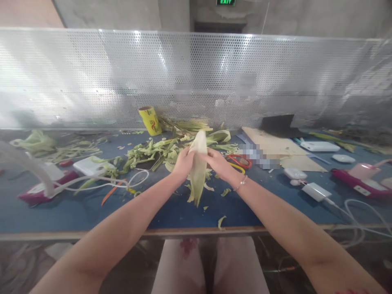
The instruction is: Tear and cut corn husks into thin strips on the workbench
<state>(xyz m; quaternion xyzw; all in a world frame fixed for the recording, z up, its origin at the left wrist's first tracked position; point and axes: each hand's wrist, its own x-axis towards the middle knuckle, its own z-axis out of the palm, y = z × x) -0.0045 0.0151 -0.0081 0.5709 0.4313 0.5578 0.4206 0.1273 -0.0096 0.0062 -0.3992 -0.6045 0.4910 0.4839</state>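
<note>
Fingers of the left hand point(183, 164) and right hand point(219, 162) pinch a pale husk-like leaf point(199, 175) from either side; tips partly hidden, so can't tell each finger's exact grip. Nearest the front edge: leaf scraps point(226, 192) lie on the blue desk point(171, 220), so some stripping or trimming looks done. Leaf itself is over mid-desk, straight ahead of the person, near upright, lower end pointing back at the body; can't tell if that end touches. Reads as early on this piece: one broad sheet, no knot or split that I can make out. Pose: both forearms reach forward and converge, hands about level, close together with the leaf between; bracelet point(243, 180) on the right wrist. Just beyond: green strip pile point(147, 153), twisted and tangled. Could be finished bits, stock or waste, can't tell, so amount left is unclear. Farther back, yellow tube point(150, 121) leans slightly, apart from both hands, with the perforated screen point(116, 73) behind it.
</note>
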